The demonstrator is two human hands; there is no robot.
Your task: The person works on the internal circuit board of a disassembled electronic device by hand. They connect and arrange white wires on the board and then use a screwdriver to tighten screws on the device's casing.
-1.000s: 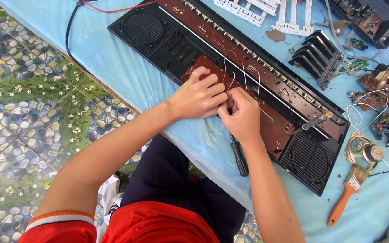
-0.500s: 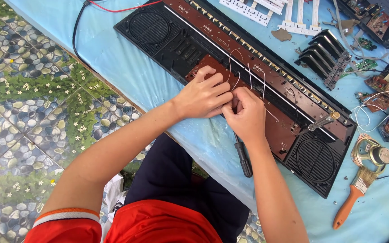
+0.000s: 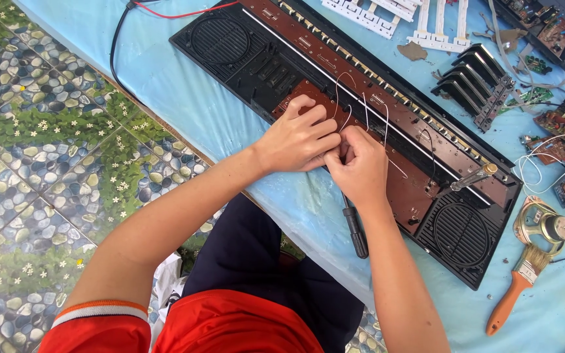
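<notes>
Both hands, left hand [image 3: 299,136] and right hand [image 3: 359,167], pinch closed on thin white wires [image 3: 365,108] over the brown circuit board [image 3: 413,186] near the bench's front edge; gentle pulling seems wise.

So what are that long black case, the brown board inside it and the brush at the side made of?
The case looks like matt black moulded plastic: slotted round grilles at both ends. The brown board under both hands, left hand and right hand, seems a circuit board, dull reddish-brown, with thin white wires. The brush has a glossy orange handle, plastic or painted wood, and pale bristles.
</notes>
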